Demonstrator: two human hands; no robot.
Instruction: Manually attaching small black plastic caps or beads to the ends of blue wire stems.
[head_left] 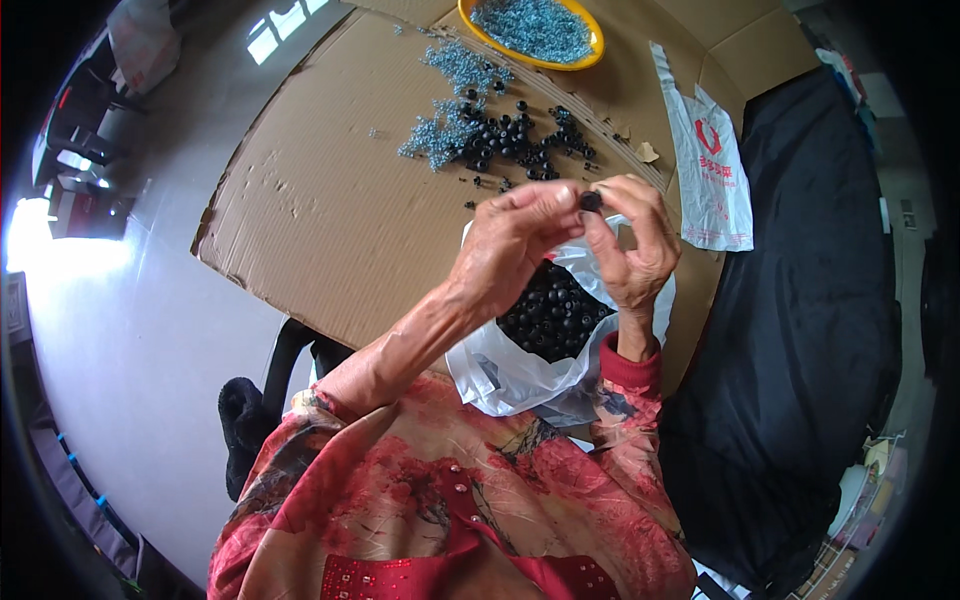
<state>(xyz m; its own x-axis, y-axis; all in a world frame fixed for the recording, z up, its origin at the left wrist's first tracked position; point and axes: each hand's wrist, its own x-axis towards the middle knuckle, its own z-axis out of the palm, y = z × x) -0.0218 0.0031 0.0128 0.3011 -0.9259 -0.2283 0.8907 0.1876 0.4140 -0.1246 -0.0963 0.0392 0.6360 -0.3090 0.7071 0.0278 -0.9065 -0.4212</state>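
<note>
Above the white bag [497, 380], my right hand [640, 250] pinches one black bead [591, 201]; my left hand [510, 235] curls nearly closed beside it, grip unclear; this bead seems unfinished; loose beads [512, 130] beyond the bag look left; whether bagged beads [558, 315] are done, I can't tell.

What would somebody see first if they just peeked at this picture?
Probably the bright yellow bowl of tiny blue pieces, at the top of the cardboard. Next, maybe the left hand and right hand meeting at a small black piece near the middle, above an open white bag of black beads.
</note>
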